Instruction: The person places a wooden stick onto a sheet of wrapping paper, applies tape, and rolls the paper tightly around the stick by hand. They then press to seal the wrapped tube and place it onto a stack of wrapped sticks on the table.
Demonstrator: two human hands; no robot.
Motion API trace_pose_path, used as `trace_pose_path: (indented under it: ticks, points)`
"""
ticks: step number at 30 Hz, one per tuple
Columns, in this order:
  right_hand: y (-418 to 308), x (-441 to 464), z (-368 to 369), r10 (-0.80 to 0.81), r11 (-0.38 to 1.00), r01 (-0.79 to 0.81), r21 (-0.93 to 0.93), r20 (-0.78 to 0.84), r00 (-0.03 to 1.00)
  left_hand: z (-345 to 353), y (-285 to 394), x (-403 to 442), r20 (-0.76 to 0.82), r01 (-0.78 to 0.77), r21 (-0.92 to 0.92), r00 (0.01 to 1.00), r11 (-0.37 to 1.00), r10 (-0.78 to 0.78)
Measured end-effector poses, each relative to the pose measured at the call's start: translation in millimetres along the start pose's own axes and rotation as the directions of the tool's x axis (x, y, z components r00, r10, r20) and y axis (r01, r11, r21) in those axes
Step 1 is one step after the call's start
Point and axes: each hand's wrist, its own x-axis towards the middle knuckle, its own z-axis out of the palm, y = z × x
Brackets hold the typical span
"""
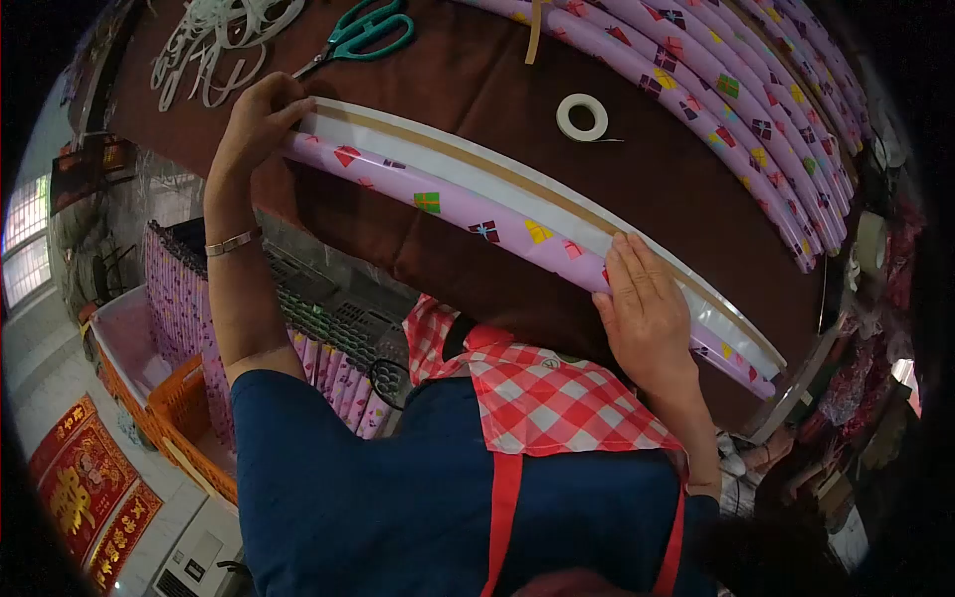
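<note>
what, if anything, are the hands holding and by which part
A purple patterned roll: the left hand holds its left end. The right hand lies across it, nearer the other end; whether it grips cannot be told.

A long, slender roll of glossy lilac wrapping paper, printed with small gift boxes in red, green, yellow and dark blue, lies lengthwise along the near side of the brown-covered table. It slants from upper left to lower right and looks bowed in the wide view. The paper is not wound up completely: a plain white band shows along the far side, with a narrow tan strip running lengthwise on it. Toward the right end, the surface shines with reflected light.
</note>
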Motion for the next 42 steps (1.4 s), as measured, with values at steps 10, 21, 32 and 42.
trace_pose_path:
  ticks: [10,21,32,42]
  points:
    - [-0.4,0.3,-0.4,0.006,1.0,-0.006,-0.003,0.007,1.0,-1.9,-10.4,2.1,-0.046,-0.04,0.075,0.998,0.996,0.044]
    - [-0.8,1.6,-0.9,-0.007,1.0,0.006,-0.012,-0.005,1.0,24.1,35.7,-43.0,-0.31,-0.181,0.306,0.909,0.935,0.278]
    - [-0.3,2.4,0.8,-0.014,1.0,0.014,-0.012,-0.034,0.999,60.0,56.8,-69.2,-0.144,-0.233,0.583,0.913,0.778,0.381]
    - [-0.6,0.1,2.9,-0.009,1.0,0.008,-0.02,-0.049,0.999,50.4,43.9,-59.6,-0.164,-0.159,0.477,0.95,0.864,0.265]
